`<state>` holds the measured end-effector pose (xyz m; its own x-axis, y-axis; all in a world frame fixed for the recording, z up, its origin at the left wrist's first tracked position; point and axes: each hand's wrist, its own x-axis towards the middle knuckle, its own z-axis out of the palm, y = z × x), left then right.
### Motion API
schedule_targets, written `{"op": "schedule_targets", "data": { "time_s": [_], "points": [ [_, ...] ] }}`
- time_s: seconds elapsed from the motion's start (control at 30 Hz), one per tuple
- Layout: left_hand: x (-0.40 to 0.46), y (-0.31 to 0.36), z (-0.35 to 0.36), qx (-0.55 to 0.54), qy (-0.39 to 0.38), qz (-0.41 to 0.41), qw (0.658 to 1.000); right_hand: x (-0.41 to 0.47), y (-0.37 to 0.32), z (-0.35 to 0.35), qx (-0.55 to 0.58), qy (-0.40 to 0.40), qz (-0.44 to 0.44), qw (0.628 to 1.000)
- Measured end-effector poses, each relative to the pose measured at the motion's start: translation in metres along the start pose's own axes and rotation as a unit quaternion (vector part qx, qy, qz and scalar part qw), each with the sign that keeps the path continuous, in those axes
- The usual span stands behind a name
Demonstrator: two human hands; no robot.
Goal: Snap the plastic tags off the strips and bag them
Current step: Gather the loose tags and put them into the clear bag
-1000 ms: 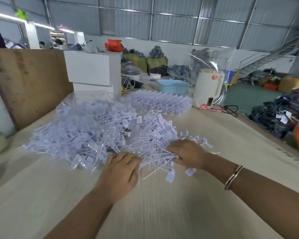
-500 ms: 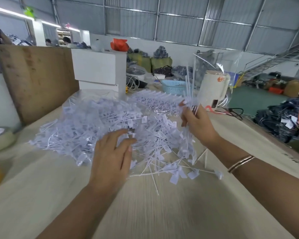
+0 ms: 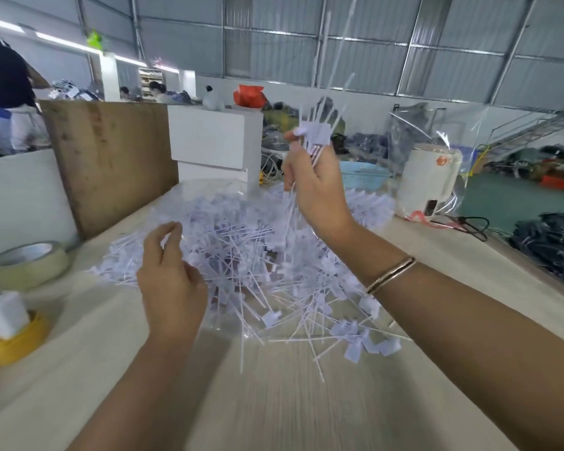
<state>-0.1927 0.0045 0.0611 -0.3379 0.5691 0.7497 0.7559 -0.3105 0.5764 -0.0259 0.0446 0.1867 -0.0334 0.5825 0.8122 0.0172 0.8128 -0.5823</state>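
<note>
The right hand [image 3: 316, 187] grips a bunch of tags [image 3: 313, 135] raised above the pile [image 3: 241, 255] on the table [image 3: 274, 402], the left hand [image 3: 170, 275] hovers loosely curled and empty, and the bunch's long stems could snag and scatter loose tags.

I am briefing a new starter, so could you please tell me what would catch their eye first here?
First, the big heap of white plastic tags spread across the middle of the table. Above it the right hand grips a raised bunch of tags, while the left hand hovers over the heap's near edge.
</note>
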Motion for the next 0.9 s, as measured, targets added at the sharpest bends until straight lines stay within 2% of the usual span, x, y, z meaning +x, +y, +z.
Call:
{"op": "schedule_targets", "data": {
  "time_s": [0.1,0.17,0.23,0.27,0.3,0.37,0.4,0.47,0.53,0.63,0.7,0.77,0.83,0.9],
  "points": [
    [0.001,0.008,-0.001,-0.055,0.061,-0.007,0.997,-0.004,0.013,0.041,-0.046,-0.048,-0.028,0.997],
    [0.004,0.008,-0.005,-0.116,0.085,0.023,0.989,-0.014,0.026,0.061,-0.123,-0.119,-0.069,0.983],
    [0.008,0.004,-0.009,-0.16,0.104,0.032,0.981,-0.031,0.047,0.066,-0.248,-0.212,-0.173,0.929],
    [0.01,0.002,-0.011,-0.175,0.112,0.025,0.978,-0.038,0.061,0.063,-0.316,-0.254,-0.238,0.883],
    [0.011,0.0,-0.012,-0.187,0.116,0.02,0.975,-0.042,0.076,0.057,-0.372,-0.31,-0.266,0.833],
    [0.009,0.0,-0.012,-0.185,0.113,0.03,0.976,-0.044,0.098,0.044,-0.464,-0.416,-0.2,0.756],
    [0.007,0.0,-0.011,-0.177,0.103,0.039,0.978,-0.043,0.107,0.039,-0.502,-0.431,-0.16,0.733],
    [0.006,0.003,-0.01,-0.172,0.089,0.056,0.979,-0.038,0.121,0.037,-0.556,-0.421,-0.121,0.706],
    [0.005,0.007,-0.012,-0.166,0.089,0.081,0.979,-0.034,0.129,0.044,-0.593,-0.407,-0.131,0.683],
    [0.005,0.006,-0.014,-0.145,0.078,0.115,0.98,-0.026,0.134,0.059,-0.645,-0.365,-0.129,0.659],
    [0.003,0.006,-0.012,-0.115,0.045,0.149,0.981,-0.021,0.137,0.067,-0.668,-0.347,-0.086,0.653],
    [-0.002,0.005,-0.007,-0.072,-0.019,0.194,0.978,-0.019,0.139,0.076,-0.649,-0.349,-0.017,0.676],
    [-0.006,0.004,-0.001,-0.034,-0.078,0.219,0.972,-0.02,0.136,0.083,-0.592,-0.387,0.065,0.704],
    [-0.009,0.004,0.002,-0.006,-0.1,0.219,0.97,-0.02,0.128,0.081,-0.521,-0.425,0.118,0.731]
  ]
}}
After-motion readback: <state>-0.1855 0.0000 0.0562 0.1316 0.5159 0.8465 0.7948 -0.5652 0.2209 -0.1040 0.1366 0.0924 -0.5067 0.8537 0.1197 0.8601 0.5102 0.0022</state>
